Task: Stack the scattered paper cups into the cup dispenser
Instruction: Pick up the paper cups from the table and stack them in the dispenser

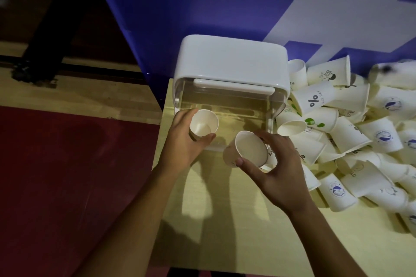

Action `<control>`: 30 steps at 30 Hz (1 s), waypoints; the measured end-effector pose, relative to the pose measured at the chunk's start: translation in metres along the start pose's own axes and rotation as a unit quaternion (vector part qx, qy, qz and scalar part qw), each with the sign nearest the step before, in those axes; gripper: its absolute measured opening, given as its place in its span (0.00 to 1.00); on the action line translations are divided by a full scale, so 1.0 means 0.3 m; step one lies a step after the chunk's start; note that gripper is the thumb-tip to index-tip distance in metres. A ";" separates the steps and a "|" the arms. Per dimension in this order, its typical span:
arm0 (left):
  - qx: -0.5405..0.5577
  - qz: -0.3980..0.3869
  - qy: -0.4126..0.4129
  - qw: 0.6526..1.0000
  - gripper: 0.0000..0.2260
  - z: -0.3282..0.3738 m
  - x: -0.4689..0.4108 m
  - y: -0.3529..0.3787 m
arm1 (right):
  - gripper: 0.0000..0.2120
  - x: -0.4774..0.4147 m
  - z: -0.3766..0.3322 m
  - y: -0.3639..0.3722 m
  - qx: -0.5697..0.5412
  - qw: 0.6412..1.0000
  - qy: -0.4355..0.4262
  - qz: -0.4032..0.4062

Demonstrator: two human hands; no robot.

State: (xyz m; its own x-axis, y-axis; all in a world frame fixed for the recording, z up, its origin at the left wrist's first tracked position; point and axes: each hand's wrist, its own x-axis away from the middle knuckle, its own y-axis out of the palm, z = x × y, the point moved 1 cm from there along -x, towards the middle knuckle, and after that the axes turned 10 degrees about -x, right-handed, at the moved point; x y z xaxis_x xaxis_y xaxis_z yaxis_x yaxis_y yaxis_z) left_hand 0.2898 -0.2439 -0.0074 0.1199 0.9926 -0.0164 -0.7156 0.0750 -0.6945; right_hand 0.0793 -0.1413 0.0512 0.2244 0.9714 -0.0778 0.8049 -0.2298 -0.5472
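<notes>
The cup dispenser is a white box with a clear front compartment, standing at the back of the table. My left hand grips a white paper cup, mouth up, at the left front of the clear compartment. My right hand holds a second white paper cup, mouth tilted toward me, just in front of the dispenser's right side. A large heap of scattered paper cups, many printed with logos, lies to the right of the dispenser.
The light wooden table ends at its left edge near my left forearm, with red and wooden floor beyond. A blue and white banner stands right behind the dispenser.
</notes>
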 end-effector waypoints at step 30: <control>0.211 0.000 -0.059 0.976 0.13 0.026 0.000 -0.074 | 0.36 -0.220 -0.050 0.281 0.025 0.996 -0.074 -0.045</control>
State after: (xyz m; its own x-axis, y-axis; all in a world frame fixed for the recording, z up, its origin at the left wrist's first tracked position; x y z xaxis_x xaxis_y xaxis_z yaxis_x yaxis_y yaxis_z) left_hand 0.3005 -0.2448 0.0136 0.0573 0.9948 0.0840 -0.9384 0.0824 -0.3355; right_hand 0.1405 -0.2256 0.0227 0.0663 0.9870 -0.1465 0.7895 -0.1417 -0.5972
